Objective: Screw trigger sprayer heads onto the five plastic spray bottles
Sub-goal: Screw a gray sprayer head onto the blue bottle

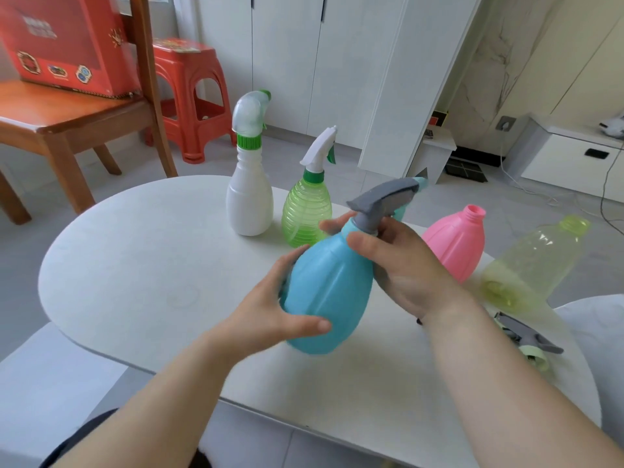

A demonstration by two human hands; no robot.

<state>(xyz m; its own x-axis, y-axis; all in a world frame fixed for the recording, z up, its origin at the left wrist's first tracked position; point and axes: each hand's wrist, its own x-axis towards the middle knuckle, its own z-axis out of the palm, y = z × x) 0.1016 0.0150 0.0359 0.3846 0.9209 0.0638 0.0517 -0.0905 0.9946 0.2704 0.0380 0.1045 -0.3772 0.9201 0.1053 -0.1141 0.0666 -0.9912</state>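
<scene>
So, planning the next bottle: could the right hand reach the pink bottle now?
Likely yes, once freed: the right hand grips the blue bottle's grey sprayer; the pink bottle sits just beyond, unblocked.

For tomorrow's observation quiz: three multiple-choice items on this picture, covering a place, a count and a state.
1. The loose sprayer head lies: A on the chair; B beside the yellow bottle; C on the floor.
2. How many bottles lack heads? A four; B none; C two.
3. The blue bottle is: A held in both hands; B standing free; C lying flat.
B, it lies by that bottle; C, the pink bottle and yellow one have bare necks; A, left hand holds its body, right hand its neck.
</scene>
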